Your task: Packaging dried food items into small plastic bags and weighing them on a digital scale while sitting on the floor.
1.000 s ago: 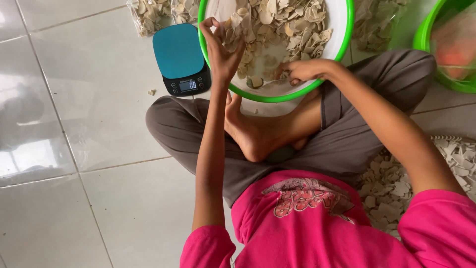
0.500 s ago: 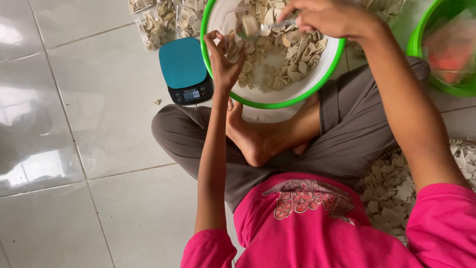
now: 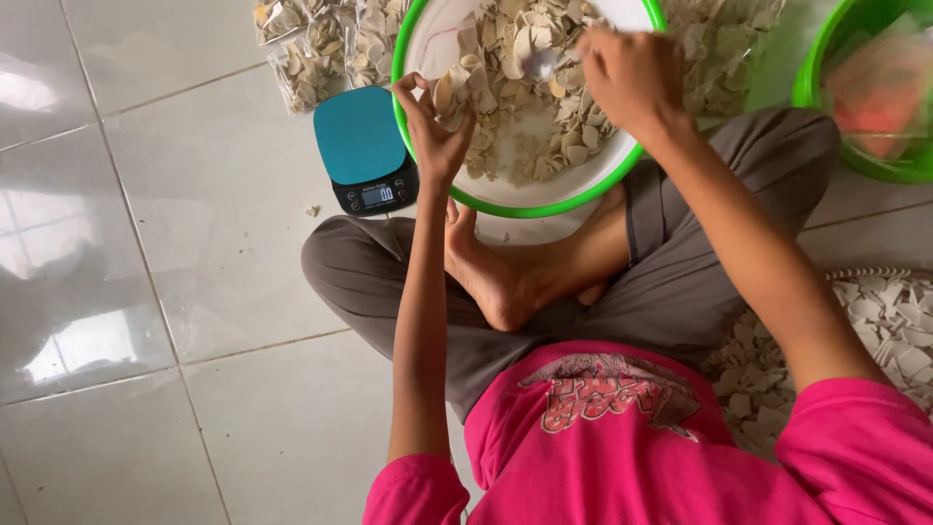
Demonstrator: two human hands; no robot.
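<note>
I sit cross-legged on the tiled floor behind a large white basin with a green rim holding several pale dried chips. My left hand is raised at the basin's left rim, gripping a small clear plastic bag partly filled with chips. My right hand reaches over the basin's far side and holds a small scoop above the chips; the scoop is blurred. A small kitchen scale with a teal top stands just left of the basin.
Several filled clear bags of chips lie beyond the scale. A second green basin with an orange-red bag inside sits at the top right. A woven tray heaped with chips lies by my right side. Glossy white tiles extend left.
My right hand has lifted from the basin's near rim to its far side and now holds a scoop. My left hand stays at the left rim with the bag.
</note>
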